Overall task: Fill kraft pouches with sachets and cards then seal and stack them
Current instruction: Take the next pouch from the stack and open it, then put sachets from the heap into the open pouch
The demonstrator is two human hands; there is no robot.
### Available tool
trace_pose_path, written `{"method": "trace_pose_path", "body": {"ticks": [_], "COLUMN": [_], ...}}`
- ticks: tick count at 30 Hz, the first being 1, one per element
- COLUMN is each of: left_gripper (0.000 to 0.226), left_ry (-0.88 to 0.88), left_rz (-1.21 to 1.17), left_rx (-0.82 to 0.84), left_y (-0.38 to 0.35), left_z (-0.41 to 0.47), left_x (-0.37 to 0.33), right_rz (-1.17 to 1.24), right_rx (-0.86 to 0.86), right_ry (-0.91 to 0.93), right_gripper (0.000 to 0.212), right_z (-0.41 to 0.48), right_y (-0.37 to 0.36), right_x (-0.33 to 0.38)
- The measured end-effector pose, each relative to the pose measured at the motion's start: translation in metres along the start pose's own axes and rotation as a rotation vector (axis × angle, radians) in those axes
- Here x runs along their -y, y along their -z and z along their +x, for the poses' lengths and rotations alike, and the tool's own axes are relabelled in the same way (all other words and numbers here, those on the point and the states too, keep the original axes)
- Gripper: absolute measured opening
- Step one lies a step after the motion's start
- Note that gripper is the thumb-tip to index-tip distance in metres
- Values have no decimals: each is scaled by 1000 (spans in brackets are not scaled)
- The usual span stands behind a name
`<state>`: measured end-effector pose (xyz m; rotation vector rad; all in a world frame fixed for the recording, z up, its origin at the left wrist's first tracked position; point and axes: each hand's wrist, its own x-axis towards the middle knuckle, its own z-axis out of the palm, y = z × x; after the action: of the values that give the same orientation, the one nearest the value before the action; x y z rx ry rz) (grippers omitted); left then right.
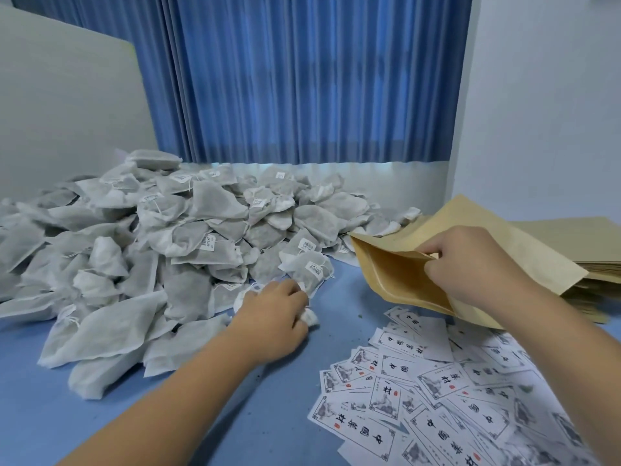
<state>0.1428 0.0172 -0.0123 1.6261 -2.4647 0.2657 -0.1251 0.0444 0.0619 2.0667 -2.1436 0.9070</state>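
Left hand (274, 319) is being used to grip a white sachet (311, 318), fingers curled over it, about midway across the bench (285, 408) at the near fringe of the heap. Towards the front right corner, printed cards (437, 381) are being carried loose and overlapping by the bench, none of them being touched.

Just beyond the cards, a kraft pouch (396, 277) is being held clear of the bench by the right hand (470, 264). Its upper lip is being pinched between thumb and fingers, so that the mouth is being pulled open. That mouth is being presented leftward, towards the gripped sachet, and the pouch's long axis is being run from the mouth back towards the right edge. Nothing is being shown inside it, as far as the opening can be read.

The sachet is being held to the left of the opening and slightly nearer, so the left hand is judged the nearer one to carry it: a short move rightward and a little away.

Farther back, the left half of the bench is being covered by the heap of sachets (168, 237) up to the far edge. A stack of flat pouches (571, 230) is being stored at the right edge, and the far edge is being backed by a blue curtain (302, 79).
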Motion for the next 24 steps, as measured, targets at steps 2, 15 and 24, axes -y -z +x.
{"method": "trace_pose_path", "body": {"ticks": [2, 15, 24], "left_gripper": [37, 43, 60], "left_ry": [130, 219, -213], "left_rz": [-72, -194, -640], "left_rx": [65, -163, -451], "left_y": [-3, 5, 40], "left_z": [-1, 8, -1], "left_x": [-9, 1, -76], "right_rz": [14, 37, 77], "right_rx": [7, 43, 16], "right_ry": [0, -18, 7], "right_gripper": [40, 32, 35], "right_z": [-2, -6, -2], "right_y": [2, 10, 11], "right_x": [1, 6, 3]}}
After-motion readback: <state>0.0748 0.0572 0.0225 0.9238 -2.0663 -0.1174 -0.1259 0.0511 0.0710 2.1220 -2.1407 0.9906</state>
